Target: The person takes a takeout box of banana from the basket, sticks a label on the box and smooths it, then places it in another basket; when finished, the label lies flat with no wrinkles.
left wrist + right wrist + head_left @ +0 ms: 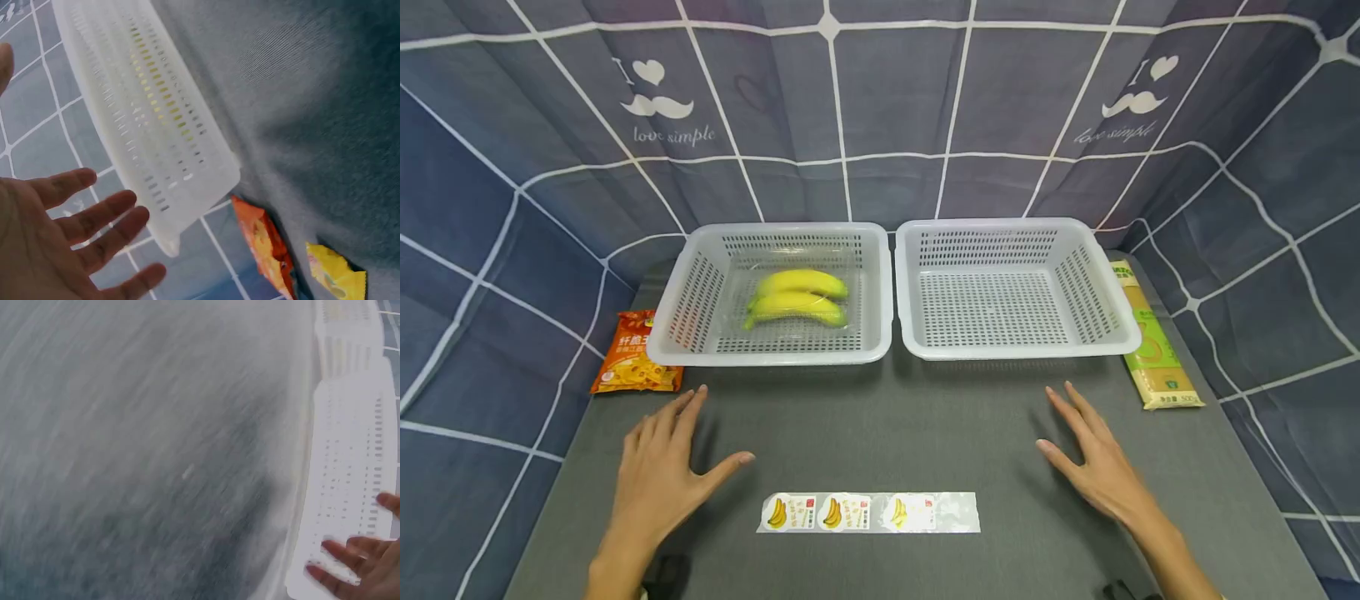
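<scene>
My left hand (662, 475) hovers over the grey table at the left with its fingers spread, holding nothing. Across from it, my right hand (1097, 458) is also spread and holds nothing. Between and in front of them lies a strip of banana stickers (868, 512) on shiny backing. Beyond the hands stand two white slotted plastic baskets side by side. Inside the left basket (767, 358) are yellow-green bananas (797, 304) in transparent packaging. The right basket (1015, 352) shows its slotted floor. In the left wrist view the fingers (106, 215) appear near the left basket's wall.
An orange snack bag (636, 354) lies against the left basket's outer side. Along the right basket's right side is a green and yellow packet (1157, 346). A grey curtain with white lines (895, 100) encloses the back and sides. The right wrist view is blurred.
</scene>
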The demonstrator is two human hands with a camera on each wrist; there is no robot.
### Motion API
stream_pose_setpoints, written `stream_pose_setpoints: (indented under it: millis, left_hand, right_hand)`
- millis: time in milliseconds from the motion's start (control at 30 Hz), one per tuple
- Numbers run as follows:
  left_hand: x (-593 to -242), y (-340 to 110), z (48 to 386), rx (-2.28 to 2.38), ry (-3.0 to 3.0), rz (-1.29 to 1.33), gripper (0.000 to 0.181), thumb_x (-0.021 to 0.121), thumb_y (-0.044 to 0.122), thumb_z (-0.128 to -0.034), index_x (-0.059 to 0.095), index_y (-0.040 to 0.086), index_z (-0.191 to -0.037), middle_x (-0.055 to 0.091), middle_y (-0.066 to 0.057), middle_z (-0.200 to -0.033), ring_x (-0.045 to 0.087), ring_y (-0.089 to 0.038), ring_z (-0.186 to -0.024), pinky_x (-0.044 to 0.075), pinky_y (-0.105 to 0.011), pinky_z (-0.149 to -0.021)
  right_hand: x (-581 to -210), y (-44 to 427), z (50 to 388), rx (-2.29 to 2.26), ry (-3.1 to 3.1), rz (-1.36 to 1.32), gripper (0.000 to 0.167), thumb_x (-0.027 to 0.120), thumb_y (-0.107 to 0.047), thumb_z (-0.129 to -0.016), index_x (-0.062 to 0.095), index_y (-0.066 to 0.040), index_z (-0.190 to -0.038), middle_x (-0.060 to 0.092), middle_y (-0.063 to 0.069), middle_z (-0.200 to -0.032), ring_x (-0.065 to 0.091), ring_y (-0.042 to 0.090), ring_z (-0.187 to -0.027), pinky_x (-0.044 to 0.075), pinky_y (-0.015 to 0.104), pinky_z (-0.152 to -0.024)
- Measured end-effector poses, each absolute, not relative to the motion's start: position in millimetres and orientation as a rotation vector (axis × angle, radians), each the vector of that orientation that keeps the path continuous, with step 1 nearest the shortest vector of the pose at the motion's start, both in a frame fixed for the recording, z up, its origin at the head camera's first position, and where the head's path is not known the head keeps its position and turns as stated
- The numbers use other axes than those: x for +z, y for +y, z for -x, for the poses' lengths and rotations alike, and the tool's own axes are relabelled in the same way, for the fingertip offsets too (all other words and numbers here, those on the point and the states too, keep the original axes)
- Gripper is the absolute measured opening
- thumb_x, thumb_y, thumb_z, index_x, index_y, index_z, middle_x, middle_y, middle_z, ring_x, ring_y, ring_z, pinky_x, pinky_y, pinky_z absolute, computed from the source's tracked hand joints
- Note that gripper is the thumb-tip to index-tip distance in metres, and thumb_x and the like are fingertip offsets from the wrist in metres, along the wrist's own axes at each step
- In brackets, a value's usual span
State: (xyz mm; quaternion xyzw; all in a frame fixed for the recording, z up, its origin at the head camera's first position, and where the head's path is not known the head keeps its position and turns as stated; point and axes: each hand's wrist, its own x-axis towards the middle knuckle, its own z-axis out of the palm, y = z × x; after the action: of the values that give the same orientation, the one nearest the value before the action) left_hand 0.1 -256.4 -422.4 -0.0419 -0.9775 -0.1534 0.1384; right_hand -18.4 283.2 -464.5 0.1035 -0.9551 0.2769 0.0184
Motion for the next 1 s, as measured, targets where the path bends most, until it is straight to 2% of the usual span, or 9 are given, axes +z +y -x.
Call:
stream_pose_setpoints:
  millis: [67, 167, 267, 333, 467, 567, 633, 800, 1000]
  left_hand:
    - [-418.6, -259.1, 1.4, -0.501, -2.782, 0.143, 0.107, 0.083, 0.062, -0.0618, 0.044, 0.01, -0.147, 0.051, -0.022, -0.133, 0.05, -0.045, -0.108, 0.033, -0.063, -0.09]
    - [-413.2, -263.3, 4.6, -0.575, -2.739, 0.171, 0.104, 0.087, 0.054, -0.0609, 0.046, 0.011, -0.146, 0.052, -0.021, -0.131, 0.05, -0.042, -0.103, 0.034, -0.059, -0.084]
    - [-407.4, -268.2, 8.7, -0.628, -2.733, 0.161, 0.106, 0.089, 0.051, -0.0611, 0.042, 0.013, -0.149, 0.05, -0.022, -0.135, 0.048, -0.042, -0.105, 0.032, -0.057, -0.083]
    - [-405.0, -271.9, 12.4, -0.667, -2.728, 0.147, 0.108, 0.09, 0.047, -0.0612, 0.039, 0.013, -0.15, 0.045, -0.023, -0.14, 0.045, -0.044, -0.11, 0.031, -0.058, -0.084]
    - [-404.7, -280.5, 23.4, -0.771, -2.691, 0.147, 0.11, 0.092, 0.041, -0.0611, 0.037, 0.011, -0.151, 0.036, -0.025, -0.146, 0.037, -0.049, -0.123, 0.028, -0.065, -0.089]
    - [-406.6, -288.7, 34.1, -0.838, -2.658, 0.154, 0.109, 0.091, 0.044, -0.0631, 0.036, 0.011, -0.152, 0.032, -0.028, -0.148, 0.031, -0.052, -0.13, 0.021, -0.07, -0.095]
    - [-407.2, -294.7, 41.1, -0.859, -2.644, 0.155, 0.108, 0.089, 0.047, -0.0643, 0.036, 0.011, -0.151, 0.031, -0.028, -0.148, 0.028, -0.052, -0.131, 0.018, -0.069, -0.096]
    - [-406.7, -307.5, 57.3, -0.88, -2.654, 0.144, 0.105, 0.088, 0.043, -0.0678, 0.035, 0.01, -0.151, 0.027, -0.028, -0.148, 0.022, -0.052, -0.132, 0.016, -0.064, -0.091]
    - [-411.7, -316.5, 77.9, -0.996, -2.729, 0.113, 0.1, 0.085, 0.032, -0.0757, 0.027, 0.011, -0.155, 0.014, -0.026, -0.157, 0.009, -0.051, -0.142, 0.01, -0.076, -0.101]
  right_hand:
    - [-462.0, 280.3, 20.0, 1.075, -2.911, -0.426, 0.075, 0.069, -0.019, -0.092, 0.029, -0.026, -0.155, 0.029, 0.012, -0.158, 0.045, 0.036, -0.13, 0.04, 0.057, -0.095]
    - [-459.9, 277.3, 22.9, 1.264, -2.816, -0.595, 0.075, 0.067, -0.001, -0.089, 0.033, -0.018, -0.154, 0.04, 0.006, -0.15, 0.053, 0.017, -0.119, 0.046, 0.03, -0.092]
    - [-456.7, 274.3, 26.1, 1.418, -2.743, -0.716, 0.075, 0.065, 0.005, -0.087, 0.033, -0.011, -0.153, 0.044, 0.003, -0.147, 0.054, 0.008, -0.12, 0.045, 0.02, -0.093]
    - [-453.2, 272.0, 29.0, 1.531, -2.689, -0.787, 0.074, 0.065, 0.005, -0.087, 0.032, -0.007, -0.153, 0.045, 0.003, -0.148, 0.055, 0.009, -0.12, 0.045, 0.022, -0.094]
    - [-445.2, 266.5, 37.9, 1.842, -2.489, -0.983, 0.067, 0.062, -0.001, -0.093, 0.027, 0.004, -0.151, 0.045, 0.018, -0.147, 0.057, 0.018, -0.12, 0.047, 0.025, -0.095]
    - [-439.7, 260.9, 48.1, 2.056, -2.296, -1.159, 0.063, 0.056, -0.006, -0.099, 0.023, 0.013, -0.149, 0.044, 0.028, -0.144, 0.058, 0.023, -0.12, 0.049, 0.028, -0.095]
    - [-436.0, 255.8, 55.9, 2.14, -2.199, -1.258, 0.063, 0.054, -0.009, -0.1, 0.021, 0.016, -0.147, 0.045, 0.03, -0.142, 0.059, 0.026, -0.119, 0.05, 0.031, -0.095]
    - [-426.1, 240.0, 72.7, 2.194, -2.15, -1.37, 0.069, 0.055, -0.021, -0.101, 0.02, 0.014, -0.149, 0.045, 0.028, -0.143, 0.056, 0.028, -0.121, 0.049, 0.034, -0.096]
    - [-419.7, 221.3, 87.7, 2.152, -2.254, -1.39, 0.074, 0.058, -0.033, -0.099, 0.023, 0.007, -0.151, 0.045, 0.027, -0.143, 0.057, 0.024, -0.121, 0.05, 0.036, -0.093]
